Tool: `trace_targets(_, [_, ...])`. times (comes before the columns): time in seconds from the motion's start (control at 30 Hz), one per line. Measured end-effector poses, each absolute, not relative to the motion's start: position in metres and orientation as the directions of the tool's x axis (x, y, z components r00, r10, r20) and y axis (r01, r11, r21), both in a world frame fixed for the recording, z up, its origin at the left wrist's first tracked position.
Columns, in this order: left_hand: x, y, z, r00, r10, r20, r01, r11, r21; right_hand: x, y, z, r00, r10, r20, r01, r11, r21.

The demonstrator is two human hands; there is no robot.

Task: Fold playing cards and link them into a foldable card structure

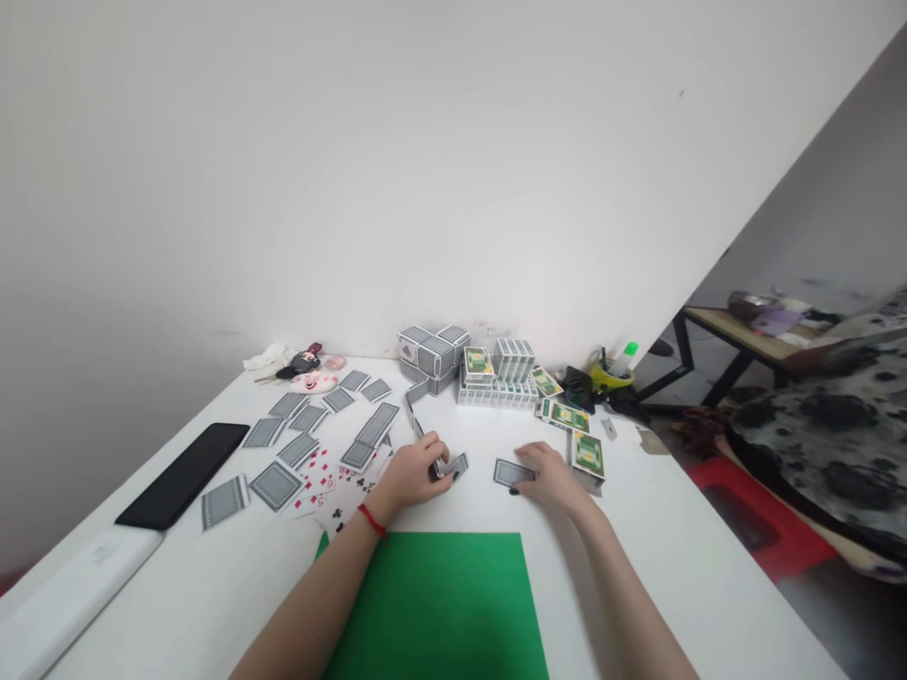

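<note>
My left hand, with a red string at the wrist, is closed around a folded playing card that stands just above the white table. Close behind it, a row of upright cards runs back toward a block built of grey-backed cards. To the right, my right hand pinches a grey-backed playing card between thumb and fingers, low over the table. Left of my left hand lie loose cards, some face down and some face up.
A green sheet lies under my forearms. White-and-green card boxes are stacked at the back, and another box is beside my right hand. A black tablet-like slab rests at the left. A yellow holder stands at the back right.
</note>
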State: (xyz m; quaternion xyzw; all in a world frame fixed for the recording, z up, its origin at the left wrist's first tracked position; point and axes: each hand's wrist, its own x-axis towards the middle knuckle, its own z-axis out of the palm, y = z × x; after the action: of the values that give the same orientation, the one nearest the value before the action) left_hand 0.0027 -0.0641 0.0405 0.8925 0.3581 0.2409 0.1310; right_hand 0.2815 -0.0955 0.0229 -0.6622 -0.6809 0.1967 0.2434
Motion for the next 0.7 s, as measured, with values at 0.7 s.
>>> trace_targets(0.7, [-0.024,-0.078,0.050,0.473,0.794,0.381,0.656,-0.606,0.449,0.268,-0.101,0.011,0.073,0.991,0.110,0.721,0.024,-0.693])
